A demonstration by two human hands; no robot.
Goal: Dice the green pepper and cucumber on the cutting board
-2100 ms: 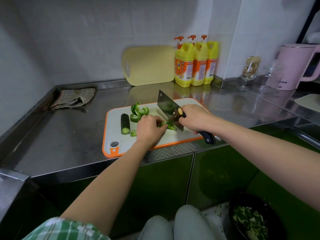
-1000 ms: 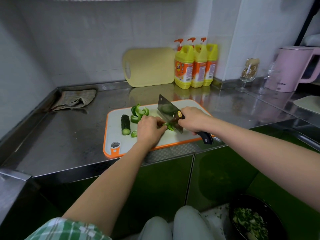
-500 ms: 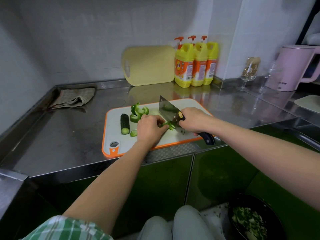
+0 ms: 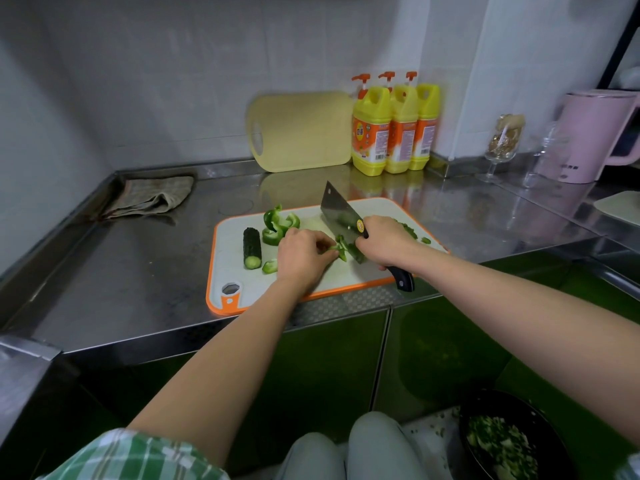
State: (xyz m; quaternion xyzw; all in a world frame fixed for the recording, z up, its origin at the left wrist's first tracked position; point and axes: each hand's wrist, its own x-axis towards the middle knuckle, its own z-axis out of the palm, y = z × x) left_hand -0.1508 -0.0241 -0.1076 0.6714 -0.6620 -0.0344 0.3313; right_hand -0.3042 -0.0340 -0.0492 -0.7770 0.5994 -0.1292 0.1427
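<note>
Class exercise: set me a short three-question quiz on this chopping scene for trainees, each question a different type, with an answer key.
1. True or false: the right hand grips the cleaver.
2. What does the left hand hold down on the cutting board? A) a carrot B) a green pepper strip C) an onion
3. Fill in: ___ yellow pump bottles stand against the wall.
Key: 1 true; 2 B; 3 three.

I log a home kitchen: stainless steel counter (image 4: 138,271), white tiled wall (image 4: 173,81), three yellow pump detergent bottles (image 4: 401,129) at far edge, pink electric kettle (image 4: 588,136) far right.
</note>
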